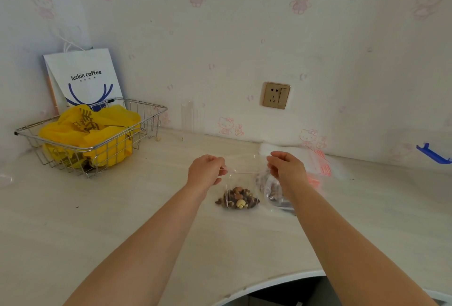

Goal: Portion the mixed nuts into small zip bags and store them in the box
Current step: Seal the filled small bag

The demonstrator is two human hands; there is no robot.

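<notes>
A small clear zip bag (241, 183) with a red seal line stands on the table in the middle, with mixed nuts (238, 200) heaped at its bottom. My left hand (206, 171) pinches the bag's top left corner. My right hand (286, 167) pinches its top right corner. Just right of it, partly behind my right forearm, lies a larger clear bag of nuts (272, 192). A pile of empty zip bags (318, 159) with red seals lies behind my right hand.
A wire basket (146, 115) with a yellow plastic bag (90, 132) stands at the back left, a white paper coffee bag (83, 75) behind it. A wall socket (276, 95) is on the wall. A blue clip of a clear box (431, 154) shows at far right.
</notes>
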